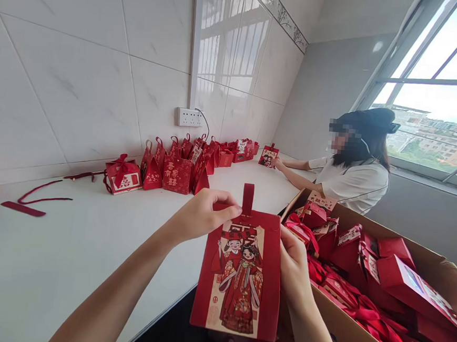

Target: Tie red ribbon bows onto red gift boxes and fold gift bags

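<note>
In the head view a red gift box [271, 280] with a picture of a couple in traditional wedding dress is held upright before me. A red ribbon loop [248, 199] stands up from its top edge. My left hand [207, 214] pinches the top edge beside that loop, thumb forward. Along the right edge, my right hand [295, 258] grips the box, its fingers partly hidden behind it. The box is above the near edge of the white table [86, 265].
Against the tiled wall stand several red gift boxes [176, 175]. Red ribbon pieces [23, 208] lie at left. A cardboard carton [331, 319] full of red boxes is at right. Beyond it a person [354, 175] holds a similar box [268, 157]. A power strip [190, 117] is on the wall.
</note>
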`<state>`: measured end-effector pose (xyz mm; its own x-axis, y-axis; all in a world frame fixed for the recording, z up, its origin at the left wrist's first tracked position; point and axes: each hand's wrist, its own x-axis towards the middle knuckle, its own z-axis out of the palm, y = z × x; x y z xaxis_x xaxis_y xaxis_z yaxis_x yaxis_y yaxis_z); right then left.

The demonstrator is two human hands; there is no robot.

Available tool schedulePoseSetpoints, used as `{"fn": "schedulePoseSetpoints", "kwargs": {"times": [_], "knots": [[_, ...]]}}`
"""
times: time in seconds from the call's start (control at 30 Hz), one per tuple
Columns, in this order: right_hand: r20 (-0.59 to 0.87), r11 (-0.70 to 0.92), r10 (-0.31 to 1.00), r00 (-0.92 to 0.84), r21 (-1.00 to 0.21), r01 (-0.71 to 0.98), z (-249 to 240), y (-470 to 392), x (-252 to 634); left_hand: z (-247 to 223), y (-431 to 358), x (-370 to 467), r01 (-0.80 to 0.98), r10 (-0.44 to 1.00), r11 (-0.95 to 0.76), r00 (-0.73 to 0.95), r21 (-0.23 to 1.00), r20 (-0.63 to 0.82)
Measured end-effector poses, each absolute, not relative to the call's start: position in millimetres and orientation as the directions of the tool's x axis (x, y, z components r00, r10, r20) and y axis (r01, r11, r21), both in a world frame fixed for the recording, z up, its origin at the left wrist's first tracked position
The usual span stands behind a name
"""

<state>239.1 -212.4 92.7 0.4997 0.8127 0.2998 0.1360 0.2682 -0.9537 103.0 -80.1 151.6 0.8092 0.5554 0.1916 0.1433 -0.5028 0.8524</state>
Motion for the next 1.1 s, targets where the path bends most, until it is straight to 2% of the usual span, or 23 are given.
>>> {"fn": "schedulePoseSetpoints", "kwargs": {"times": [0.17, 0.47, 0.77, 1.1], "knots": [[0.301, 0.267, 0.826, 0.476, -0.954, 0.139, 95.0, -213.8, 237.6, 152.2, -82.2, 103.5, 0.131, 0.549, -0.466, 0.818, 0.875, 0.170], [0.295, 0.255, 0.833, 0.468, -0.955, 0.148, 98.5, -215.3, 233.9, 156.5, -85.7, 101.9, 0.095, 0.526, -0.502, 0.822, 0.860, 0.216], [0.298, 0.264, 0.844, 0.446, -0.955, 0.138, 101.8, -218.2, 232.2, 158.0, -86.5, 97.2, 0.153, 0.484, -0.456, 0.869, 0.877, 0.100], [0.288, 0.253, 0.848, 0.444, -0.957, 0.138, 99.3, -217.4, 231.8, 159.8, -93.9, 96.4, 0.132, 0.508, -0.451, 0.851, 0.883, 0.132]]}}
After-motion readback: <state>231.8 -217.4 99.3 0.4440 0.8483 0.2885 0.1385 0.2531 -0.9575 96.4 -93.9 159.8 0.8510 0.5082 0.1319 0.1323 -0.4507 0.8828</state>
